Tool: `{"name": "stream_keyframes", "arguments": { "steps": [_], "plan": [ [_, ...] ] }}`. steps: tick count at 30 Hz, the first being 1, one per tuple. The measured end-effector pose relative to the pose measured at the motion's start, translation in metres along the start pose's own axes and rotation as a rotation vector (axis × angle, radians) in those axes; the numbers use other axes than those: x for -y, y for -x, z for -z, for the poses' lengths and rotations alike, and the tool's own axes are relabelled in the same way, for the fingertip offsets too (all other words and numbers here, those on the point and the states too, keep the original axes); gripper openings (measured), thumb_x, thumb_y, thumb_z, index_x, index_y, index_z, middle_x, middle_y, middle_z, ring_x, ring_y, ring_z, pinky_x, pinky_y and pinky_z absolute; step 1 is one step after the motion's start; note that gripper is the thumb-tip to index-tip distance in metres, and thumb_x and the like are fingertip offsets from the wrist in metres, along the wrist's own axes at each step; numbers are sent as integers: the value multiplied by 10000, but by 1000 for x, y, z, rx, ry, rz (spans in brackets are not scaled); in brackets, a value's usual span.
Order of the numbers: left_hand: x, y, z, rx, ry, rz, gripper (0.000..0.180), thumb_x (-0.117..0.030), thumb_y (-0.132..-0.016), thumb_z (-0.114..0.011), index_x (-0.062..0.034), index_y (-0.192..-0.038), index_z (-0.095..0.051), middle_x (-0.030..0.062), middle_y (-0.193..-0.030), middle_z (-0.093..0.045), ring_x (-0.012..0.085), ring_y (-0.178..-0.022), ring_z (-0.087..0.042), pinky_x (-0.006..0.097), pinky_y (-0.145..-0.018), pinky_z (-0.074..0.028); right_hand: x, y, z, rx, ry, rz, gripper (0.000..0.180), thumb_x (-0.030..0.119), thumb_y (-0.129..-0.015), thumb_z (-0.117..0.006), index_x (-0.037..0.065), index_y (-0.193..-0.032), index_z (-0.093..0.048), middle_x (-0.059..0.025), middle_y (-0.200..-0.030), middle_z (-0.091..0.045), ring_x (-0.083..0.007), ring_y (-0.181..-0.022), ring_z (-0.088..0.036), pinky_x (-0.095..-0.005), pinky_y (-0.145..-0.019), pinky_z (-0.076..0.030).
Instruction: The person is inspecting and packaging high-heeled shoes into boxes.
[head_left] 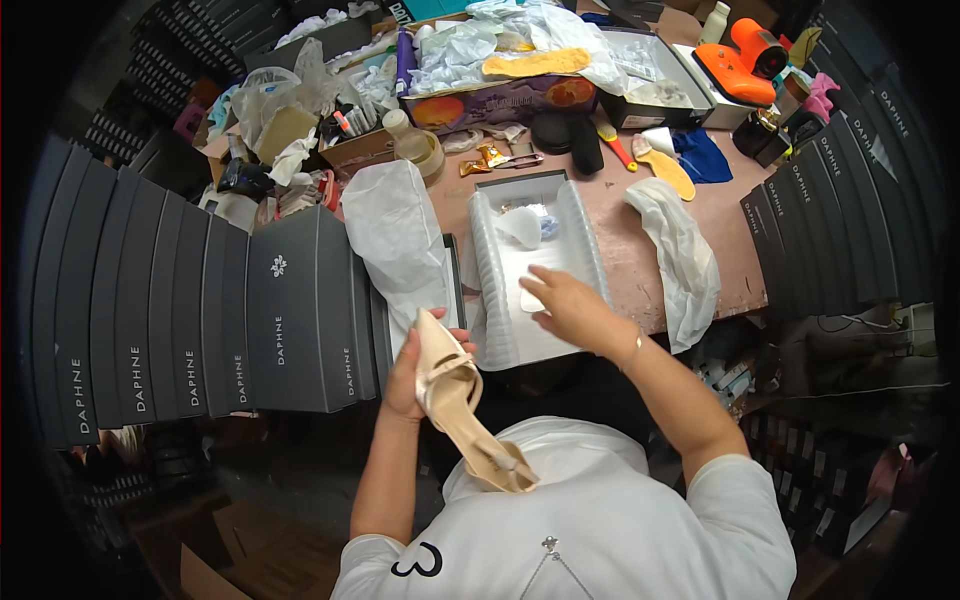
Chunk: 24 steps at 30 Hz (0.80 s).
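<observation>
Beige pointed shoe (450,392) is in the lower middle of the frame, toe directed up and heel down toward the lower right, in front of the white shirt (620,510). My left grip (404,375) is closed around its front part, near the toe. My right grip (578,312) is wide, with the fingers spread, and it is above the open box (522,182) at the centre of the frame; whether these fingers touch the inside, I cannot tell.

Along the sides of this box I see a ribbed clear lining (485,270), and near its top end lies a white curved piece (520,228). Just left of the box there is a large white paper (390,220), and to its right, somewhat apart, a crumpled white wrapping (675,255) rests on the pinkish worktop (735,235).

Farther up, toward the upper right, I find a yellow insole (668,175), a blue cloth (703,157) and a brush (618,150) with red and yellow handle. An orange device (735,70) stands in the upper right corner area. A purple box (485,108) with papers on top occupies the upper middle. Dark grey boxes (297,325) stand in a row at the left of the frame, and similar ones at the right.
</observation>
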<state>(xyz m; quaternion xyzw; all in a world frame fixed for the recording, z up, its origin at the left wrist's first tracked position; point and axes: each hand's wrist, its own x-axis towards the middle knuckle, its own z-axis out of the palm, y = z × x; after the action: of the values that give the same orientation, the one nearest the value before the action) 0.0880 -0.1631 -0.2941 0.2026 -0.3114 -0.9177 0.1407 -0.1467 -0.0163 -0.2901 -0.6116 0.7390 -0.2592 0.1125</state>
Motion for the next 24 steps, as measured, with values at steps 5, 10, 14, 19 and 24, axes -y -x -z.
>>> {"name": "stream_keyframes", "arguments": {
  "steps": [5, 10, 14, 19, 24],
  "plan": [
    [33, 37, -45, -23, 224, 72, 735, -563, -950, -392, -40, -1453, -278, 168, -1361, -471, 382, -1253, -473, 515, -954, -476, -63, -20, -65, 206, 430, 111, 254, 61, -729, -689, 30, -979, -659, -106, -884, -633, -284, -853, -616, -361, -712, -528],
    [31, 31, -33, -286, 240, 121, 659, -565, -979, -302, -26, -1336, -430, 124, -1243, -550, 274, -1096, -580, 428, -876, -526, 15, -19, 22, -200, -105, 114, 181, 123, -757, -658, 117, -937, -679, -72, -796, -588, -248, -786, -597, -382, -637, -507],
    [23, 13, -57, -209, 281, 9, 651, -580, -978, -288, -51, -1328, -432, 122, -1201, -557, 249, -1097, -570, 387, -915, -494, 78, -5, 11, -4, 47, 459, 338, 168, -679, -725, 67, -994, -654, -43, -840, -545, -212, -848, -564, -338, -662, -442],
    [43, 14, -43, -443, 108, 23, 332, -240, -962, -536, -70, -1240, -473, 84, -1068, -583, 209, -930, -614, 362, -816, -546, 56, -35, -5, 165, -52, 205, 422, 302, -718, -748, 80, -1057, -630, -76, -886, -564, -261, -829, -584, -376, -655, -466],
    [34, 4, -23, -544, 152, 181, 294, -278, -945, -556, -55, -1133, -522, 121, -852, -608, 230, -720, -637, 367, -664, -579, -43, -94, -9, -81, 347, -144, 342, 308, -775, -718, 34, -948, -609, -147, -925, -596, -308, -870, -630, -416, -676, -533]
  ]
}}
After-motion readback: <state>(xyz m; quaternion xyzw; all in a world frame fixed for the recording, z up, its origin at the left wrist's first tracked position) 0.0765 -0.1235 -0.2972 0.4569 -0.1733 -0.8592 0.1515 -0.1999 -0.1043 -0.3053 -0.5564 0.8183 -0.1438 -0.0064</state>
